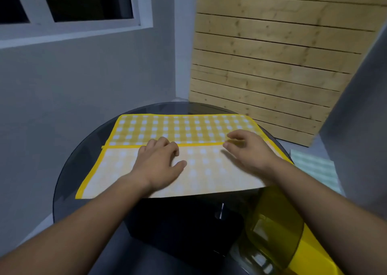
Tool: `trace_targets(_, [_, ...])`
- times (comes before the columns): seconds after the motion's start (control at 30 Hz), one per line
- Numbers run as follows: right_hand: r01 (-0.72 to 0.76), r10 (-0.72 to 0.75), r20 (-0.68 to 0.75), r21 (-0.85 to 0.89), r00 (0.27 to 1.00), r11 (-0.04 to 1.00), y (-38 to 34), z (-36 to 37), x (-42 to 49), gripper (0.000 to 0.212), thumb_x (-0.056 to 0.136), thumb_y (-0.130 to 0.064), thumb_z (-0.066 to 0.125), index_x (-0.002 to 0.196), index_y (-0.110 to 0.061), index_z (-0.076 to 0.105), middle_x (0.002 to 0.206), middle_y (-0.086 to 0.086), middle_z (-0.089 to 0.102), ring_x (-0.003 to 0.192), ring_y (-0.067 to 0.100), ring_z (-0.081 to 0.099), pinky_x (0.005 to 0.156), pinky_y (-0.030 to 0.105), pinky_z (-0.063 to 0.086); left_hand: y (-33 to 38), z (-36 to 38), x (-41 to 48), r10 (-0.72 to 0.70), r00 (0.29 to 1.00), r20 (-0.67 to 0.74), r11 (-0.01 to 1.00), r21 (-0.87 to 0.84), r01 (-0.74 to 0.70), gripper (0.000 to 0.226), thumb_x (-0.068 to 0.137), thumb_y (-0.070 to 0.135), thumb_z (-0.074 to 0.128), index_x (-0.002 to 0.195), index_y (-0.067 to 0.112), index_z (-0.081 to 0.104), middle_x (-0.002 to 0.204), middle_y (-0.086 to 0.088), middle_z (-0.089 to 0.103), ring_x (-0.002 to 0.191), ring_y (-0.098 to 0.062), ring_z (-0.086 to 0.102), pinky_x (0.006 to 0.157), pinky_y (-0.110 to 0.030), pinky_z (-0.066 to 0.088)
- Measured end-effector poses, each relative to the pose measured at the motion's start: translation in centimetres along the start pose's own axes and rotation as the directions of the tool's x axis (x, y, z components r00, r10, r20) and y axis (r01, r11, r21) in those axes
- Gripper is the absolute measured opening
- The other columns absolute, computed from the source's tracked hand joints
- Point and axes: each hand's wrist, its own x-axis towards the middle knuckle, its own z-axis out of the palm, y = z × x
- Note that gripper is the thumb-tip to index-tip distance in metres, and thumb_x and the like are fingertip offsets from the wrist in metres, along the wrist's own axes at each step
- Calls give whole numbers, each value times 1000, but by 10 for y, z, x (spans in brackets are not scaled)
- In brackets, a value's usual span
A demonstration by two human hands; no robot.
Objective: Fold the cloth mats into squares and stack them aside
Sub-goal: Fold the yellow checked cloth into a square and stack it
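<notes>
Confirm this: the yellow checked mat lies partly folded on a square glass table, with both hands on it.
Not quite: the table is round, not square, as the head view shows. The rest holds: the yellow checked mat lies partly folded on the glass, with the left hand and right hand on it.

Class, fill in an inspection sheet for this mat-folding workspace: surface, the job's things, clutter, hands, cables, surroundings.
Surface: round dark glass table, with a mat spread across it.
Job's things: yellow checked mat, near part folded over with the pale underside up; pale green checked mat off to the right, its support unclear.
Clutter: yellow translucent object at the near right; dark boxy shape seen through the glass.
Hands: left hand rests on the folded flap; right hand at the flap's yellow hem, grip too blurred to tell.
Cables: nothing seen.
Surroundings: grey wall, window, wooden slat panel.
</notes>
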Motion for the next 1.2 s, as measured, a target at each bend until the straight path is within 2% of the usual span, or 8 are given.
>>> trace_targets(0.13, [20,-21,28,34,999,999,-15,24,63,38,87,-38,69,118,-17,65,119,-6,64,103,7,63,89,21,41,-6,12,1,-25,995,-96,993,-116,13,27,85,60,55,97,37,51,107,18,42,105,-12,35,91,-31,25])
trace_targets(0.23, [17,-17,15,-19,1000,1000,-18,35,110,38,84,-43,71,115,-21,67,115,-6,66,111,13,60,94,26,43,-9,16,-1,-10,991,-136,995,-98,-4,28,85,63,53,99,38,50,107,19,40,104,-10,35,92,-29,22])
trace_targets(0.37, [-31,33,38,-72,999,997,-15,47,157,54,72,-56,76,115,-25,66,111,-7,67,104,14,62,97,31,48,-12,21,2,-12,986,-165,997,-80,-1,30,84,65,52,99,39,49,108,19,39,106,-9,36,90,-27,19])
trace_targets(0.5, [-8,13,45,-96,999,995,-8,53,183,54,63,-58,82,102,-25,67,91,-6,66,87,15,63,90,35,53,-15,24,4,-2,984,-179,999,-49,-7,35,83,68,50,102,39,50,107,18,40,105,-10,38,88,-29,20])
trace_targets(0.6, [13,-8,78,-72,997,997,-9,50,190,49,63,-53,85,96,-23,65,75,-7,61,67,11,56,79,32,52,-17,24,5,3,981,-192,999,-31,-9,41,80,69,48,106,37,53,107,17,42,104,-11,41,86,-29,21])
trace_targets(0.8, [77,-65,106,-108,992,991,-15,43,190,39,72,-50,81,90,-19,67,75,-7,62,67,9,55,64,22,44,-17,23,3,20,984,-178,1000,-7,-21,51,80,70,41,116,38,59,106,15,42,105,-12,41,86,-30,20])
trace_targets(1.0, [119,-114,84,-67,990,991,-25,33,183,27,77,-47,77,81,-21,72,72,-6,63,68,10,55,66,25,45,-16,23,2,27,986,-162,1000,-5,-28,51,82,69,41,118,38,58,107,15,40,108,-12,39,89,-29,21])
trace_targets(1.2, [199,-200,65,21,978,980,-53,1,143,17,84,-33,73,89,-17,73,75,1,65,63,11,54,63,27,45,-12,19,-1,32,992,-123,999,17,-30,42,88,64,40,114,36,58,108,13,41,109,-13,38,93,-30,23])
